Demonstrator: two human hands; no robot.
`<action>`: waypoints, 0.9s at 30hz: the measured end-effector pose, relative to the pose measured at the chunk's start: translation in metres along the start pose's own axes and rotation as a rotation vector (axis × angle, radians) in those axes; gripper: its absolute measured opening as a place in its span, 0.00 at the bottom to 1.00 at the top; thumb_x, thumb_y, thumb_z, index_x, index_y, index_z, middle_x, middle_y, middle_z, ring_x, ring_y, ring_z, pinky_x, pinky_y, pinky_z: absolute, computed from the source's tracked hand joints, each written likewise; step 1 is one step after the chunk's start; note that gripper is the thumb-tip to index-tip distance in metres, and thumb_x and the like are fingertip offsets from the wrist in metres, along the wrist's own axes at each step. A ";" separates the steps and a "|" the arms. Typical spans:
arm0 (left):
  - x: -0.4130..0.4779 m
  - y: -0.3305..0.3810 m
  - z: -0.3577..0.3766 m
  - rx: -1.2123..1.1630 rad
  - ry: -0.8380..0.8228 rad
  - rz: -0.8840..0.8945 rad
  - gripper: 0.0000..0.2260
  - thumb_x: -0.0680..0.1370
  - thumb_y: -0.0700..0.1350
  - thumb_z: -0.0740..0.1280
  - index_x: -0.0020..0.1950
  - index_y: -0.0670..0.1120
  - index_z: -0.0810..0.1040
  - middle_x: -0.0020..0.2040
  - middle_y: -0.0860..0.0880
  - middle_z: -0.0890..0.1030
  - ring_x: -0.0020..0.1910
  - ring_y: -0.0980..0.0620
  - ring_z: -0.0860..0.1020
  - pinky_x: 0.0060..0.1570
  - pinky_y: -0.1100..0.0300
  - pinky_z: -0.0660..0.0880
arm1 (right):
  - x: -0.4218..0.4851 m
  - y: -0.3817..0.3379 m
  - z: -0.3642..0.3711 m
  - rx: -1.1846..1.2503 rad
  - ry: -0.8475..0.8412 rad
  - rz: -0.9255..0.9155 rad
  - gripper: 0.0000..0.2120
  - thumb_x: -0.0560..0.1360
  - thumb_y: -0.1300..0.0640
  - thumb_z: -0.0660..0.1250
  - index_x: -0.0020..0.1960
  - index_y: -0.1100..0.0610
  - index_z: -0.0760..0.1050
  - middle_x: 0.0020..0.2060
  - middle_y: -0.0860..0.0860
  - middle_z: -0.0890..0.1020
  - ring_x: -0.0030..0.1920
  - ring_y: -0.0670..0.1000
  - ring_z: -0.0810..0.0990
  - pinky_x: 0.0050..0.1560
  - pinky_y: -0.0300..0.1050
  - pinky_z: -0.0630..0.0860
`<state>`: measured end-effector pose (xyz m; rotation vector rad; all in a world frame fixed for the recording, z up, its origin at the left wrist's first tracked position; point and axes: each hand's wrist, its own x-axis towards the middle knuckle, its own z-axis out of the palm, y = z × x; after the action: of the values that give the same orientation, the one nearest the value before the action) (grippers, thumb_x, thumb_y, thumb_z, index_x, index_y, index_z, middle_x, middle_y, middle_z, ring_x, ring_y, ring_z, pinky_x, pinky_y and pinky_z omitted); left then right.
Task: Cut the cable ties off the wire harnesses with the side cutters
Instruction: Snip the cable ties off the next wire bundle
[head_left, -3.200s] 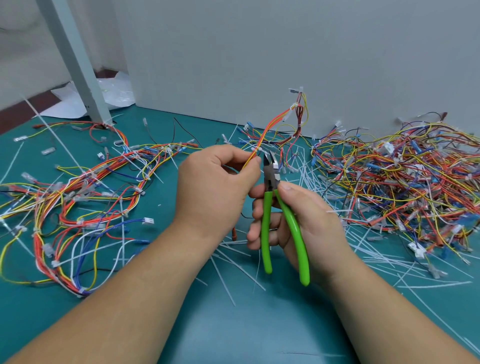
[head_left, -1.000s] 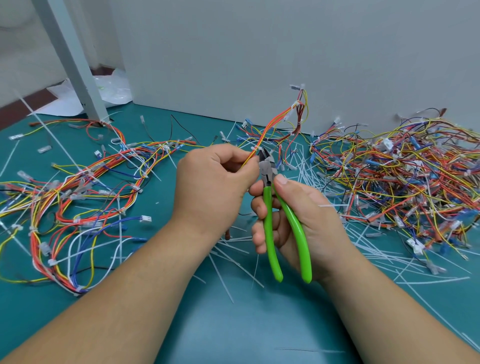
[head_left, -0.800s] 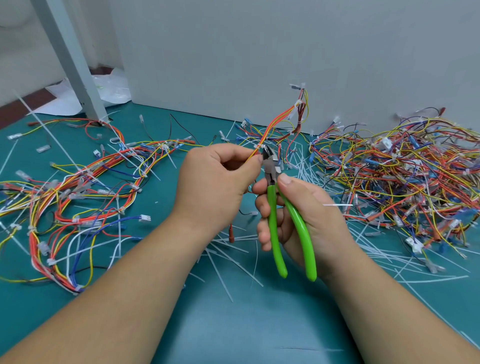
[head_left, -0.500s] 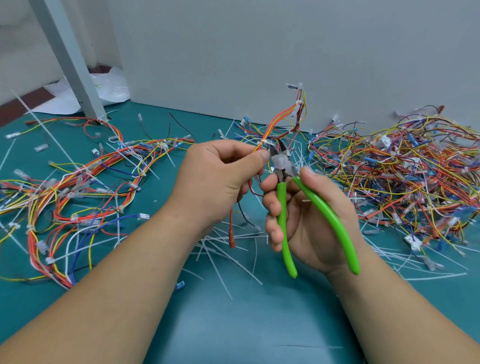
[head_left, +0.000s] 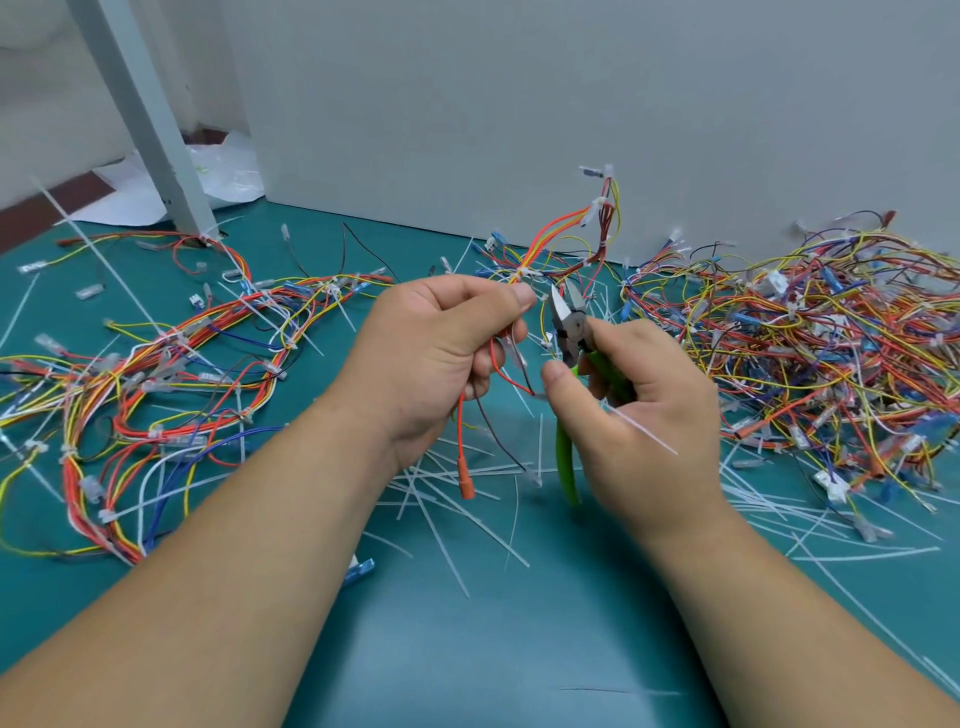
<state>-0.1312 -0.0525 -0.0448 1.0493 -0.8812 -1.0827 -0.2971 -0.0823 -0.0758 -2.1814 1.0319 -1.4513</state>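
Teal tabletop (head_left: 467, 649), carrying wire stock and offcuts. Entries follow.

Item: left hand (head_left: 441, 358). Thumb and fingers (head_left: 511, 301) are closed in a pinch on one wire harness (head_left: 566, 228), gripped just under a white cable tie (head_left: 525, 272). The bundle rises up and away from the grip. Loose leads and an orange terminal (head_left: 466, 488) hang below it. Likely reason: to lift the tie above the clutter and steady the bundle for the tool.

Item: right hand (head_left: 644, 421). Fingers are curled round the green handles of the side cutters (head_left: 570, 326), nose up, blades parted. Likely reason: tool held ready for a cut.

Position of cable tie: directly above the left fingertips, just beside and to the left of the cutter tips. It is near the blades but not between them, so this tie appears uncut.

Item: heap of harnesses (head_left: 810, 353), at the right against the wall.

Item: spread harnesses (head_left: 171, 374), at the left, with white ties visible on them.

Item: cut tie strips (head_left: 452, 519), scattered beneath and between the hands.

Item: one white strip (head_left: 644, 432), crossing the back of the right hand. Whether it is held cannot be told.
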 end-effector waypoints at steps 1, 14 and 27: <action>0.000 0.000 0.000 0.004 0.001 -0.001 0.07 0.78 0.42 0.71 0.48 0.37 0.82 0.31 0.51 0.79 0.23 0.58 0.67 0.22 0.68 0.63 | 0.000 0.000 0.000 -0.018 0.001 0.004 0.09 0.73 0.55 0.73 0.53 0.52 0.83 0.39 0.50 0.75 0.40 0.46 0.74 0.43 0.36 0.69; -0.004 0.001 0.002 0.041 -0.062 -0.024 0.10 0.77 0.42 0.72 0.35 0.47 0.82 0.31 0.49 0.78 0.22 0.58 0.65 0.22 0.68 0.62 | 0.002 0.002 0.000 -0.067 0.001 -0.060 0.08 0.74 0.56 0.73 0.53 0.53 0.83 0.40 0.48 0.75 0.39 0.48 0.74 0.42 0.36 0.69; -0.004 0.001 -0.001 0.100 -0.102 -0.021 0.10 0.77 0.43 0.72 0.35 0.47 0.83 0.32 0.49 0.78 0.23 0.57 0.66 0.23 0.68 0.63 | 0.002 0.005 -0.001 -0.063 -0.037 -0.074 0.05 0.75 0.57 0.72 0.51 0.54 0.83 0.38 0.47 0.75 0.38 0.49 0.73 0.40 0.37 0.67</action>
<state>-0.1316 -0.0481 -0.0443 1.0959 -1.0170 -1.1273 -0.2994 -0.0868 -0.0772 -2.3045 1.0073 -1.4227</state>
